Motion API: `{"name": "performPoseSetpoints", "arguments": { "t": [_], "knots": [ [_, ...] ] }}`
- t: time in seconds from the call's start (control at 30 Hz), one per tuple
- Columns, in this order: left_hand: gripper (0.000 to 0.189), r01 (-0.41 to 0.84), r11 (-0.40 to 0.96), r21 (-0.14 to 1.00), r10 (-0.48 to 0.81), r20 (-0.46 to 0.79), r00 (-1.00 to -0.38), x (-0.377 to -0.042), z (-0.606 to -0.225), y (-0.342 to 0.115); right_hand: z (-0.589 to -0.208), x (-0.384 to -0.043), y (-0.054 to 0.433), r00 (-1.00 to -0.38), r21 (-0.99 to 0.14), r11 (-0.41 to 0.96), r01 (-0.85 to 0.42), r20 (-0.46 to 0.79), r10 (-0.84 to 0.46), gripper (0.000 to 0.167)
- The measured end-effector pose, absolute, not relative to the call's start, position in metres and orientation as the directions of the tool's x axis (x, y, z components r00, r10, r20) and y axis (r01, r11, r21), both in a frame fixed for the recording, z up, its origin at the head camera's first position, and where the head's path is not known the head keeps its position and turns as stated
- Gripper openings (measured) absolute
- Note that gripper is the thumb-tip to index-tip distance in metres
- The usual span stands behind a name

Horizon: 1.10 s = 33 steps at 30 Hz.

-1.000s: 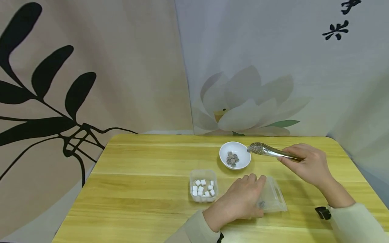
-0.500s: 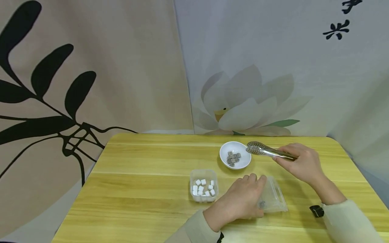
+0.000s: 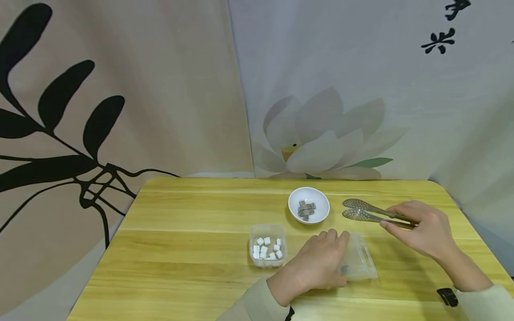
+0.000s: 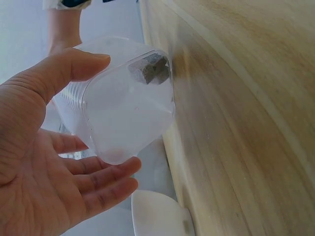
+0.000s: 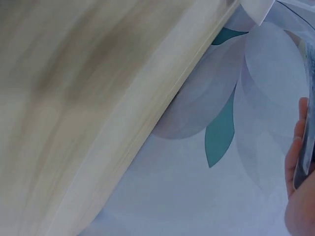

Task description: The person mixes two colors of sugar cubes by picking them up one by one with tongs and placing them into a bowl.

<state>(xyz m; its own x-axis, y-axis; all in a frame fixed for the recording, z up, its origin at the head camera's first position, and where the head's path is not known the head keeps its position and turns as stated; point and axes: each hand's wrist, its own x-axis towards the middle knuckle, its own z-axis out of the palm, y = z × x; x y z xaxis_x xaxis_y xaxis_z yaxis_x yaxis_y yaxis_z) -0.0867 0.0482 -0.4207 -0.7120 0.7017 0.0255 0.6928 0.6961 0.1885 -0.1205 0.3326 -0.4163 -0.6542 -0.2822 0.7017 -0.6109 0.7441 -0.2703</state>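
A clear plastic container [image 3: 360,258] is tipped on its side on the table, and my left hand [image 3: 315,263] grips it. In the left wrist view, thumb and fingers lie on opposite sides of the container, and a few grey cubes [image 4: 151,69] sit in its corner. My right hand [image 3: 427,227] holds metal tongs [image 3: 361,216] by the handles, to the right of the white bowl [image 3: 318,199]. The perforated tips stand apart, with nothing between them. Several grey stone-like cubes [image 3: 307,210] lie in the bowl. The right wrist view catches only part of the tongs.
Left of the left hand, a second clear container [image 3: 267,229] stands upright with several white cubes [image 3: 263,249] in it. All of this is on a wooden table [image 3: 180,240]. A printed curtain [image 3: 192,89] hangs along the table's far edge.
A grey cube that was at the tongs' tips has been let go into the bowl. The tongs have moved right, away from the bowl, and spread. The left hand stays put.
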Motion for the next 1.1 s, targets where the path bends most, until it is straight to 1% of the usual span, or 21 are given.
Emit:
{"name": "performPoseSetpoints", "arguments": {
  "t": [0.1, 0.27, 0.37, 0.5, 0.77, 0.9, 1.0, 1.1],
  "knots": [
    [0.086, 0.696, 0.695, 0.18, 0.703, 0.037, -0.711, -0.086, -0.421, 0.048, -0.418, -0.114, 0.34, -0.646, -0.268, 0.738, -0.619, 0.709, -0.284, 0.035],
    [0.086, 0.7, 0.694, 0.168, 0.704, 0.044, -0.709, -0.087, -0.421, 0.048, -0.418, -0.1, 0.35, -0.655, -0.262, 0.747, -0.611, 0.697, -0.291, 0.047],
    [0.088, 0.7, 0.696, 0.163, 0.704, 0.041, -0.709, -0.087, -0.42, 0.049, -0.419, -0.094, 0.356, -0.643, -0.24, 0.748, -0.618, 0.703, -0.305, 0.056],
    [0.088, 0.701, 0.695, 0.16, 0.705, 0.04, -0.708, -0.087, -0.419, 0.049, -0.421, -0.086, 0.363, -0.625, -0.208, 0.749, -0.629, 0.708, -0.329, 0.062],
    [0.086, 0.695, 0.696, 0.179, 0.702, 0.032, -0.711, -0.087, -0.419, 0.047, -0.422, -0.075, 0.369, -0.626, -0.167, 0.752, -0.638, 0.682, -0.379, 0.058],
    [0.085, 0.694, 0.696, 0.185, 0.702, 0.031, -0.712, -0.087, -0.42, 0.047, -0.427, -0.072, 0.368, -0.629, -0.167, 0.738, -0.654, 0.662, -0.407, 0.048],
    [0.086, 0.694, 0.696, 0.186, 0.701, 0.033, -0.712, -0.086, -0.421, 0.048, -0.431, -0.072, 0.365, -0.612, -0.156, 0.715, -0.682, 0.657, -0.44, 0.042],
    [0.086, 0.693, 0.697, 0.187, 0.7, 0.033, -0.713, -0.087, -0.421, 0.048, -0.431, -0.073, 0.36, -0.594, -0.125, 0.703, -0.7, 0.647, -0.477, 0.043]
  ]
}}
